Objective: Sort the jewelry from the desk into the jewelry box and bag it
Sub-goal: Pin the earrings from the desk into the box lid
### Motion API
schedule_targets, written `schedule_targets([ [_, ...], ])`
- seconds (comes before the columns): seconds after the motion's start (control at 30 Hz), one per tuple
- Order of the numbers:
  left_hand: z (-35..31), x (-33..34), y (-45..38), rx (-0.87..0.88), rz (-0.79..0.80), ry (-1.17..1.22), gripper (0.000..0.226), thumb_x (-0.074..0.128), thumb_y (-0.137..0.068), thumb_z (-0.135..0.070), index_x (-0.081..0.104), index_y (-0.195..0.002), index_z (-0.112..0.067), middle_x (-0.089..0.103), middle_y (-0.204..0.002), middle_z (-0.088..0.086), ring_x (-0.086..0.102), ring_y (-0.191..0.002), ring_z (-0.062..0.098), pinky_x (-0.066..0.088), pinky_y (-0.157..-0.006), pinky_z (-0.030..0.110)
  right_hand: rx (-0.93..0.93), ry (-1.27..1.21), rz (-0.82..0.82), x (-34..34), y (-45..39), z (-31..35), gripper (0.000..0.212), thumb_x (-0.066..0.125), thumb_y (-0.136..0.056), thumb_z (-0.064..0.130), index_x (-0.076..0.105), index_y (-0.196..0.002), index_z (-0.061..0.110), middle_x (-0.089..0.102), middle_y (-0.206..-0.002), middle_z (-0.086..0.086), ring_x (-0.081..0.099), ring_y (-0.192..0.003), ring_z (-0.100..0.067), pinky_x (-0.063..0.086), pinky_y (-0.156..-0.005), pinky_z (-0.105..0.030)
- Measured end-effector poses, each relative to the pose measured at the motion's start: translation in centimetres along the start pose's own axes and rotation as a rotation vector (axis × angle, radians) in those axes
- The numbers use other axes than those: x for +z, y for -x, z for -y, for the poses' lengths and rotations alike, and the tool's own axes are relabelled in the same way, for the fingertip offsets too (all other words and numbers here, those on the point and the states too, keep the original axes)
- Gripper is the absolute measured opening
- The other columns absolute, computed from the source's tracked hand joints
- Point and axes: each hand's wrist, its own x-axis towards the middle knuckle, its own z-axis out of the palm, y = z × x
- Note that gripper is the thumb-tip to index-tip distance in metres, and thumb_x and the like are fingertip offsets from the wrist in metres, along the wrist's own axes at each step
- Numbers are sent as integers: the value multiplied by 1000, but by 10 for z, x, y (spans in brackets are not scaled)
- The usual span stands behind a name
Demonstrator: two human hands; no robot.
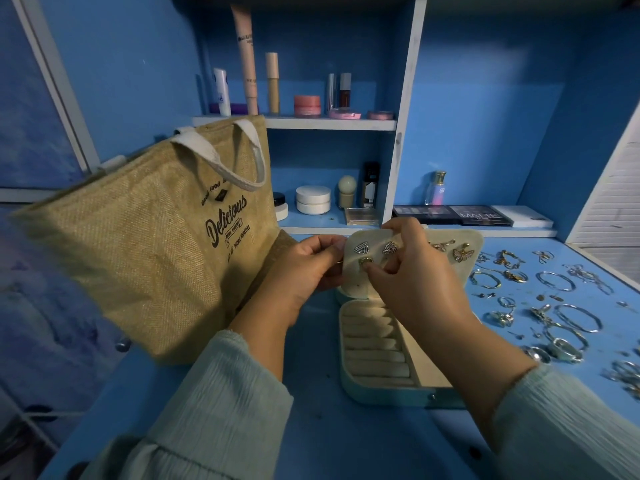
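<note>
Open jewelry box (381, 386) nearest, left hand (304, 268) gripping earring panel (360, 271), right hand (412, 268) pinching gold earring (365, 261)

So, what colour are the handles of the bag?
The handles are off-white, seen in the head view.

Bag (149, 244) left of jewelry box (377, 355); loose jewelry (554, 306) right, perhaps rings.

A home dressing corner: blue shelves (294, 123) of cosmetics (307, 105) above a jewelry-strewn desk (311, 427)
</note>
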Motion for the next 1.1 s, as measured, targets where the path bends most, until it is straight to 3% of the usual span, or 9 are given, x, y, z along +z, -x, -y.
schedule_targets([
  [0.2, -6, -4, 3, -28, 76, -96, 8, 61, -87, -16, 64, -81, -19, 67, -62, -10, 61, -59, 0, 50, -54, 12, -25, 1, -16, -1, 14, -1, 31, 60, -87, 30, 36, -107, 30, 56, -69, 5, 57, -70, -22, 38, -53, -29],
  [0.5, -11, -4, 8, -14, 193, -348, 6, 62, -87, -23, 65, -81, -24, 67, -66, -15, 57, -60, -8, 44, -52, 8, -57, 57, -33, -4, 38, 1, 30, 57, -88, 34, 27, -92, 32, 65, -86, -4, 59, -81, -32, 47, -65, -36],
  [0.77, -9, -2, 10, -63, 197, -335, 9, 59, -88, -26, 65, -82, -23, 66, -74, -11, 56, -72, -1, 41, -62, 15, -23, 28, -35, -2, 41, 0, 30, 56, -89, 35, 27, -92, 33, 65, -85, -4, 60, -82, -32, 48, -67, -37],
  [1.1, -6, -2, 4, -132, 265, -317, 14, 56, -88, -22, 62, -75, -23, 61, -71, -10, 49, -73, 5, 33, -67, 24, -18, 24, -24, -1, 42, -2, 30, 56, -89, 36, 25, -92, 35, 65, -82, 0, 60, -77, -28, 50, -66, -37],
])
